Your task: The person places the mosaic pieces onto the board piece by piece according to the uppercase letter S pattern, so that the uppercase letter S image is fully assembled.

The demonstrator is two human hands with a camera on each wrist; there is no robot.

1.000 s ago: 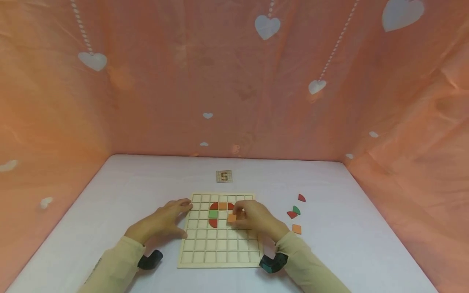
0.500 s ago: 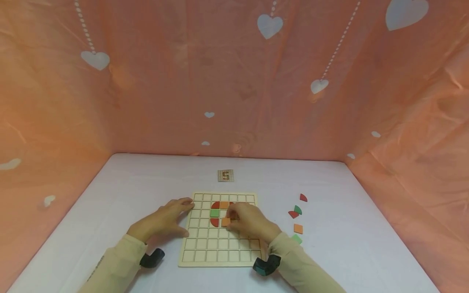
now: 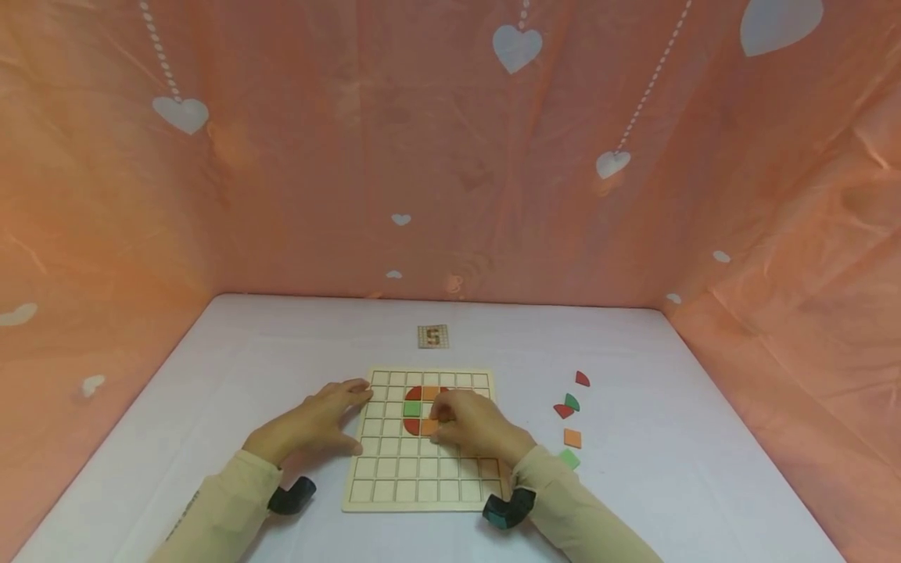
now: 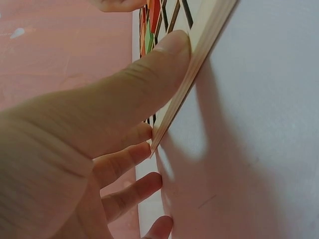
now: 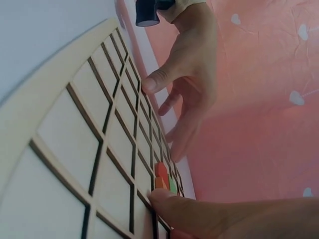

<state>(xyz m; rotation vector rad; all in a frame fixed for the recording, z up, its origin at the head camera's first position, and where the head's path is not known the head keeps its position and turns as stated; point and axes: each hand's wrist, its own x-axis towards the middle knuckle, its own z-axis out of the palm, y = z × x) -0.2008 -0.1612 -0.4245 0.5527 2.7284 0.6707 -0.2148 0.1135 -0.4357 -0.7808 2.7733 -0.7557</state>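
Note:
A wooden grid board (image 3: 366,502) lies on the table. On it are a red quarter-circle tile (image 3: 414,393), an orange square tile (image 3: 431,393), another red tile (image 3: 444,389) partly behind the fingers, a light green square tile (image 3: 411,409) and a lower red quarter-circle tile (image 3: 411,427). My right hand (image 3: 479,422) pinches a second orange square tile (image 3: 428,427), right of that lower red tile; fingers hide part of it. My left hand (image 3: 317,418) rests at the board's left edge, its thumb (image 4: 172,47) on the rim and its fingers spread.
Right of the board lie loose tiles: a red quarter-circle (image 3: 582,378), a dark green one (image 3: 572,402) against another red one (image 3: 563,410), an orange square (image 3: 572,438) and a light green tile (image 3: 569,459) near the right sleeve. A small pattern card (image 3: 432,336) lies behind the board.
My right hand has moved left and slightly down with the orange square tile, bringing it next to the lower red tile. A light green tile has come into view. My left hand stays at the edge.

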